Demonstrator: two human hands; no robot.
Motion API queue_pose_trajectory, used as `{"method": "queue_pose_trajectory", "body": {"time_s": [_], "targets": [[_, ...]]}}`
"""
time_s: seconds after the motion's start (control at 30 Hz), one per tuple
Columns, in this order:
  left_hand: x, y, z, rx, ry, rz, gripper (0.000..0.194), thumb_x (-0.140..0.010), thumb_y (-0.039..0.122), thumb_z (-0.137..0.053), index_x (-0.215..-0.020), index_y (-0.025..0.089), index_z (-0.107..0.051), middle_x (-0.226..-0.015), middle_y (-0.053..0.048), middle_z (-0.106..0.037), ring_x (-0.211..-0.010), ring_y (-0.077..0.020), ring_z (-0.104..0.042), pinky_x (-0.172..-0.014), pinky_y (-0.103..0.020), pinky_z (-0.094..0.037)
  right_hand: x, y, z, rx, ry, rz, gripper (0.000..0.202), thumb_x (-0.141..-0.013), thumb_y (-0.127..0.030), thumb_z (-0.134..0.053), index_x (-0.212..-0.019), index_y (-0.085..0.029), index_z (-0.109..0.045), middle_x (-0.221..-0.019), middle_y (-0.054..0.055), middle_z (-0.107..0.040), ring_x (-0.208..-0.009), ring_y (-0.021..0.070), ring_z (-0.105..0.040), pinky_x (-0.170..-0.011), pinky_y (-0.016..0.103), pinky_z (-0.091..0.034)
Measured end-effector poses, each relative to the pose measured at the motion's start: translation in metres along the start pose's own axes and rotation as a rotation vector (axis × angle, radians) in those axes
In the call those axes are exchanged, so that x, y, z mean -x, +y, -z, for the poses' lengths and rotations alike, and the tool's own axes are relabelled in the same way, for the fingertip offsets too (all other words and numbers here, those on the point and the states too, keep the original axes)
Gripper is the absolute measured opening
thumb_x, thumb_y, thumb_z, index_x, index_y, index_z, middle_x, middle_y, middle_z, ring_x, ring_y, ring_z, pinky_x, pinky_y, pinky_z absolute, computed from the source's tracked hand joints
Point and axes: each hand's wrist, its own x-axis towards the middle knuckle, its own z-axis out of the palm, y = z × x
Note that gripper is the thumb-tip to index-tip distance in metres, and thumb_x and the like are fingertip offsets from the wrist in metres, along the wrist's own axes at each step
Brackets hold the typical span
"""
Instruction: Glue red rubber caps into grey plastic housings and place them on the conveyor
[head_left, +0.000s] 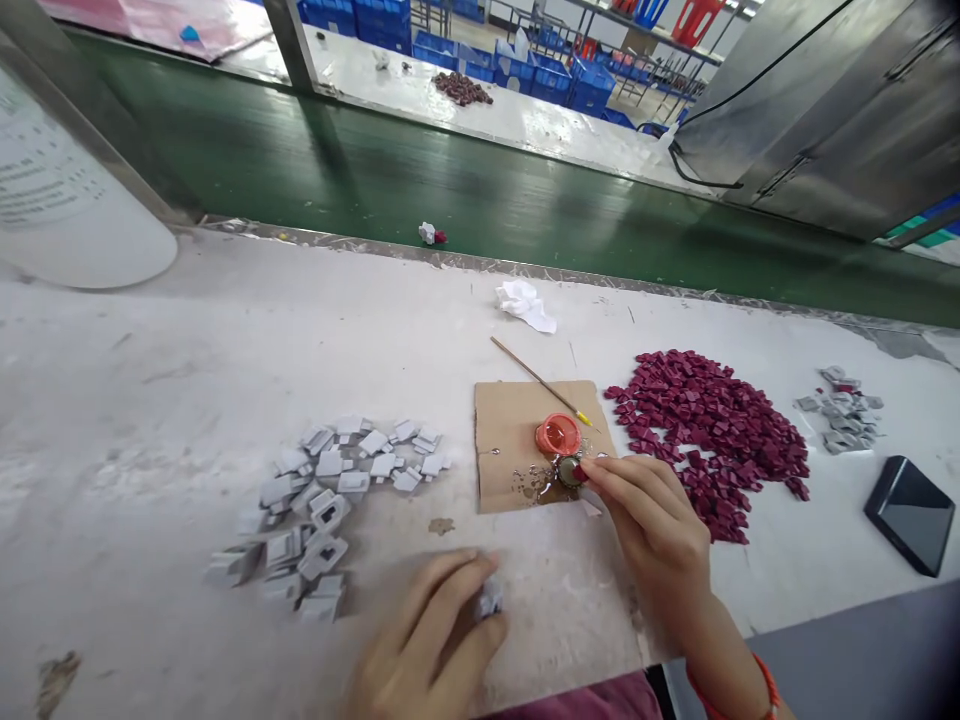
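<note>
My left hand [435,640] rests at the table's near side, its fingers closed around a small grey plastic piece [490,598]. Between the fingertips of my right hand [652,520] is a small maroon plastic piece [579,472], held at a bottle cap [568,471] with dark liquid about it. The cap sits on a square of cardboard [496,425] spotted with wet drops. Beside it stands a small red-orange cup [558,434], and a thin stick with a yellow end [541,382] lies across the cardboard's far edge. Loose grey pieces [330,490] are spread to the left; a heap of maroon pieces [705,430] lies right.
Crumpled white tissue [525,303] lies beyond the cardboard. A green conveyor belt [360,180] runs along the far side, with a grey-and-maroon piece [431,233] at its near edge. At right are a smaller grey pile [844,412] and a dark box-like object [910,515]. A white container [75,200] stands left.
</note>
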Motion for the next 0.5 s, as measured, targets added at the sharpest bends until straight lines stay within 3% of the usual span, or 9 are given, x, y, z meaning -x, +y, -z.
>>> {"method": "queue_pose_trajectory", "body": {"time_s": [0.1, 0.23, 0.37, 0.5], "targets": [[0.008, -0.002, -0.003, -0.123, -0.018, -0.106, 0.024, -0.090, 0.003, -0.048, -0.088, 0.018, -0.067, -0.105, -0.005, -0.075, -0.103, -0.0189, -0.066, -0.092, -0.028, -0.052, 0.000, 0.001, 0.000, 0.011, -0.025, 0.007, 0.044, -0.084, 0.002, -0.055, -0.116, -0.025, -0.065, -0.099, 0.004, -0.071, -0.089, 0.0182, -0.061, -0.076, 0.034, -0.053], [0.016, -0.005, -0.001, -0.147, -0.113, -0.111, 0.029, -0.094, 0.006, -0.041, -0.104, 0.017, -0.066, -0.116, -0.007, -0.071, -0.108, -0.0207, -0.063, -0.094, -0.031, -0.050, 0.000, 0.001, -0.002, 0.025, -0.036, 0.015, 0.045, -0.084, 0.001, -0.056, -0.118, -0.027, -0.064, -0.099, 0.004, -0.071, -0.088, 0.0182, -0.062, -0.077, 0.035, -0.053], [0.014, -0.006, 0.005, -0.056, -0.142, -0.035, 0.032, -0.096, 0.010, -0.037, -0.105, 0.021, -0.066, -0.118, -0.007, -0.068, -0.110, -0.0215, -0.060, -0.093, -0.033, -0.050, 0.000, 0.001, -0.002, 0.039, -0.038, 0.020, 0.046, -0.083, 0.003, -0.057, -0.117, -0.026, -0.064, -0.099, 0.004, -0.070, -0.088, 0.0182, -0.061, -0.077, 0.035, -0.052], [0.006, -0.007, 0.009, 0.146, -0.190, 0.127, 0.027, -0.098, 0.023, -0.037, -0.098, 0.027, -0.064, -0.101, -0.003, -0.067, -0.091, -0.0159, -0.066, -0.074, -0.023, -0.055, -0.001, -0.003, 0.000, 0.050, 0.005, 0.016, 0.043, -0.081, 0.003, -0.060, -0.114, -0.024, -0.065, -0.096, 0.005, -0.070, -0.087, 0.0183, -0.062, -0.077, 0.035, -0.052]]}}
